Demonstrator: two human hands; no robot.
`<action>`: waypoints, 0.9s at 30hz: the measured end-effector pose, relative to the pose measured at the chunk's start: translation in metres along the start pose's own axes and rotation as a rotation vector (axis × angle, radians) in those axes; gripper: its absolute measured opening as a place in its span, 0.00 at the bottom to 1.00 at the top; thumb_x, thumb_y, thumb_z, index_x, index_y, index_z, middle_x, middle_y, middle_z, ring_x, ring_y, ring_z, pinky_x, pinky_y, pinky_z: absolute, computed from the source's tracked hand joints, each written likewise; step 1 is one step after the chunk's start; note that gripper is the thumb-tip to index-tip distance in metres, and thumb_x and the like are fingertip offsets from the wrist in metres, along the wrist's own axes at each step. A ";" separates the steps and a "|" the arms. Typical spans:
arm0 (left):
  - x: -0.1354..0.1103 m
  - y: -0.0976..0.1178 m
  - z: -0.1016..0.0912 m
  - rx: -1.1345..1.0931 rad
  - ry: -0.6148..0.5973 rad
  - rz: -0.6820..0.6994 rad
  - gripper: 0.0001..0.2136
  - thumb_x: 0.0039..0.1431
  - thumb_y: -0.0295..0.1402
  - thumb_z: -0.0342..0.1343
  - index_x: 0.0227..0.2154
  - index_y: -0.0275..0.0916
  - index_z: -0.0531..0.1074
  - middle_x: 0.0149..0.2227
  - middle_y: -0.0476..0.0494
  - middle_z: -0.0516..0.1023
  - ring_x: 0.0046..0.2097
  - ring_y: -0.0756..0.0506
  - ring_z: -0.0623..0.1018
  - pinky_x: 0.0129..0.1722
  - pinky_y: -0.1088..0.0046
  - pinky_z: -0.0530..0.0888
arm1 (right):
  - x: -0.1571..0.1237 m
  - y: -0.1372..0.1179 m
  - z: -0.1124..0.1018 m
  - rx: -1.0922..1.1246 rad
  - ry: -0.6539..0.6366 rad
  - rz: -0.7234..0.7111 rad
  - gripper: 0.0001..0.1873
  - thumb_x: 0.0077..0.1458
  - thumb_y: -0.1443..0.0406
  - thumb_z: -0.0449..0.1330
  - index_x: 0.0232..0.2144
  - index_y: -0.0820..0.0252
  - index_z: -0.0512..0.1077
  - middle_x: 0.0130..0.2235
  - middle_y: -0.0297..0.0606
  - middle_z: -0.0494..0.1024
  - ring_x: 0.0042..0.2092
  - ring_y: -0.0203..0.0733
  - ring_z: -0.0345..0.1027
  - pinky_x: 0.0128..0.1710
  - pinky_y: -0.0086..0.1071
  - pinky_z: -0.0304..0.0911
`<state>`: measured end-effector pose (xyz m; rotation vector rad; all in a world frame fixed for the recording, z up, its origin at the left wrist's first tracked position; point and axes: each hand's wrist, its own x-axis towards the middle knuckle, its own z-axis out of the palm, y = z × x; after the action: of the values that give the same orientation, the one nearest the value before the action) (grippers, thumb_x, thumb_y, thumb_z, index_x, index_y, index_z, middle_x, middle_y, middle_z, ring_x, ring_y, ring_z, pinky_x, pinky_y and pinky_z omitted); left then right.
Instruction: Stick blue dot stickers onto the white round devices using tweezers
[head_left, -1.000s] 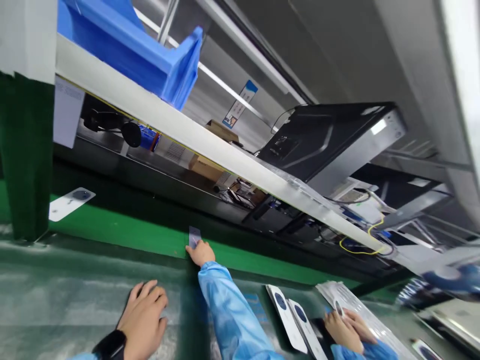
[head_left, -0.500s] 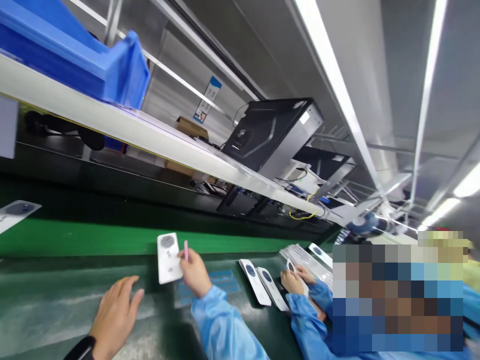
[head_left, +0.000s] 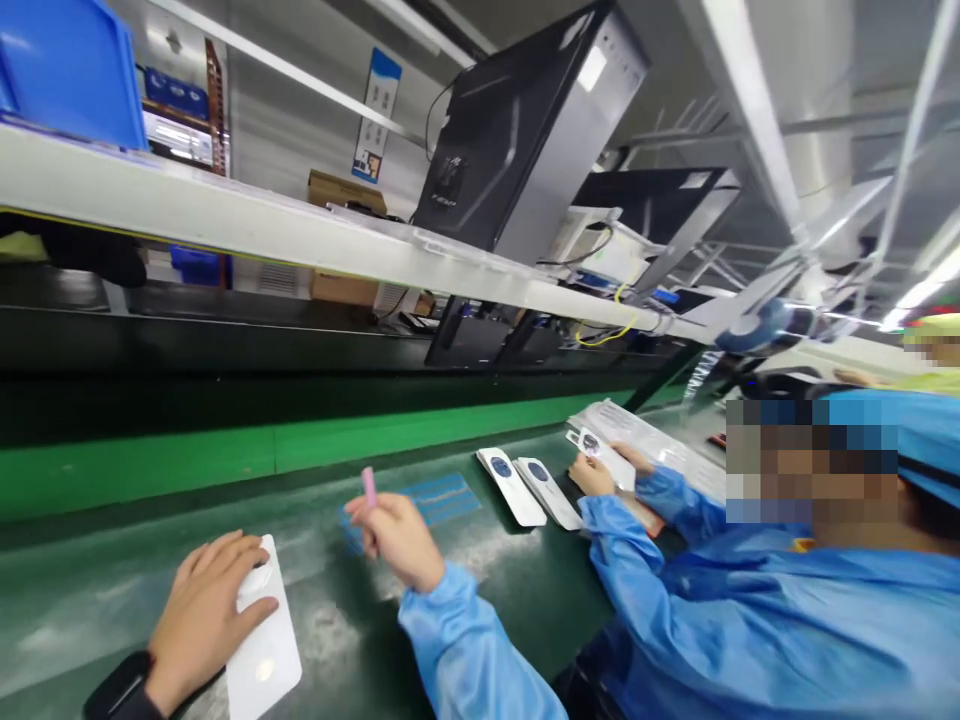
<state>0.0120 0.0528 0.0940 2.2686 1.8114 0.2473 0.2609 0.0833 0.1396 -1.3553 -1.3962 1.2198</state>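
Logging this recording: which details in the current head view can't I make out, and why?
All in the head view:
White panel: much of its upper part is hidden under the left hand.
Pink piece at the right hand: too small and blurred to tell whether held or worn.
Blue sheet: partly hidden behind the right hand.
Wall sign: lettering too small to read.
Blue bin: cut off by the left edge.
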 end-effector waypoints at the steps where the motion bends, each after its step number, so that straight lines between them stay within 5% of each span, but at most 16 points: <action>1: 0.000 0.003 -0.005 -0.010 -0.027 -0.022 0.17 0.60 0.34 0.58 0.50 0.50 0.82 0.62 0.49 0.80 0.68 0.35 0.73 0.69 0.48 0.68 | 0.010 0.001 -0.010 0.139 0.037 -0.001 0.19 0.48 0.49 0.65 0.24 0.59 0.74 0.22 0.34 0.70 0.23 0.36 0.59 0.25 0.32 0.55; 3: 0.000 0.005 -0.009 -0.031 -0.045 -0.047 0.16 0.58 0.35 0.60 0.49 0.52 0.82 0.62 0.49 0.80 0.68 0.34 0.73 0.69 0.47 0.68 | 0.024 0.009 -0.024 0.263 0.091 -0.015 0.25 0.44 0.45 0.71 0.25 0.60 0.76 0.22 0.33 0.70 0.23 0.34 0.60 0.24 0.29 0.55; 7: -0.004 -0.009 0.011 -0.076 0.047 0.028 0.13 0.54 0.41 0.62 0.42 0.53 0.83 0.58 0.51 0.84 0.65 0.34 0.77 0.66 0.48 0.71 | 0.032 0.038 -0.033 0.341 -0.047 0.062 0.32 0.43 0.37 0.71 0.26 0.60 0.75 0.18 0.26 0.63 0.18 0.29 0.51 0.18 0.27 0.49; 11: -0.012 -0.026 0.041 -0.063 0.261 0.136 0.12 0.58 0.46 0.57 0.40 0.54 0.82 0.55 0.52 0.85 0.61 0.35 0.78 0.63 0.50 0.72 | 0.031 0.053 -0.034 0.320 -0.152 0.108 0.33 0.43 0.37 0.72 0.30 0.59 0.73 0.22 0.33 0.74 0.20 0.34 0.65 0.22 0.29 0.62; 14: -0.017 -0.031 0.051 -0.055 0.309 0.152 0.13 0.61 0.47 0.54 0.41 0.55 0.81 0.54 0.53 0.85 0.62 0.34 0.77 0.63 0.49 0.69 | 0.033 0.054 -0.034 0.234 -0.259 0.162 0.28 0.42 0.44 0.75 0.30 0.59 0.71 0.23 0.32 0.76 0.23 0.35 0.70 0.26 0.31 0.67; 27: -0.013 -0.027 0.022 -0.029 0.206 0.199 0.14 0.60 0.50 0.56 0.44 0.56 0.81 0.55 0.53 0.86 0.60 0.33 0.79 0.62 0.47 0.65 | 0.035 0.049 -0.040 0.073 -0.312 0.199 0.22 0.49 0.51 0.72 0.29 0.59 0.69 0.21 0.30 0.74 0.21 0.34 0.68 0.22 0.27 0.65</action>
<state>-0.0101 0.0444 0.0653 2.4837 1.6577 0.5569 0.3069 0.1190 0.0968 -1.3171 -1.4351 1.6552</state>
